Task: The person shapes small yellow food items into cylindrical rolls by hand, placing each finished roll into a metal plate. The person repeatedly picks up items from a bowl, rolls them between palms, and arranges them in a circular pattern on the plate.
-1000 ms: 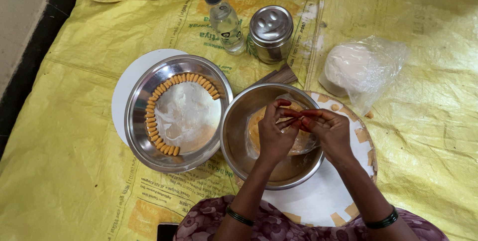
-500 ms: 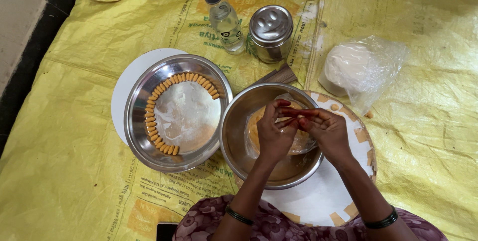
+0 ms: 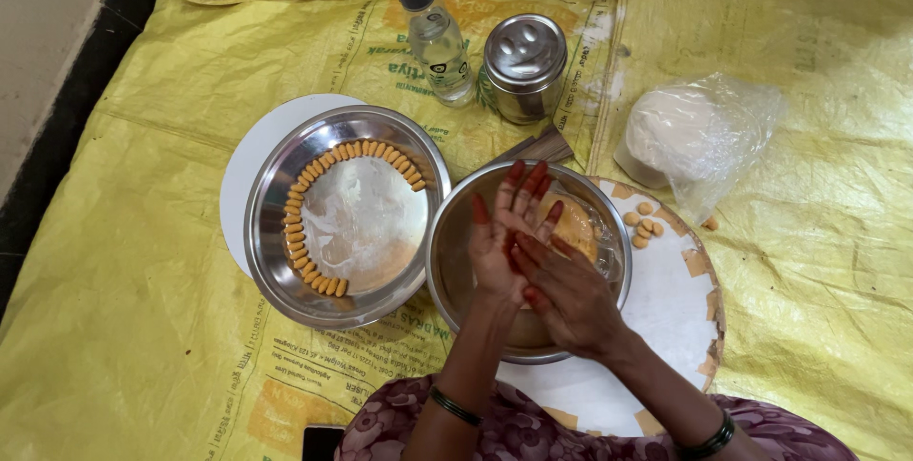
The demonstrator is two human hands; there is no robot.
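1. Head view, far left: a round white board lies on the yellow woven plastic sheet, under a shiny steel plate whose rim carries a curve of small orange dough pieces from 7 o'clock up to 1 o'clock.
2. At 12 o'clock stand a clear plastic bottle with a grey cap and a lidded steel canister.
3. Centre: a steel bowl holds a yellow-orange dough lump.
4. Left hand is spread flat, palm up, over the bowl.
5. Right hand presses flat on it; anything between is hidden.
6. At 2 o'clock sits a clear bag of white dough.
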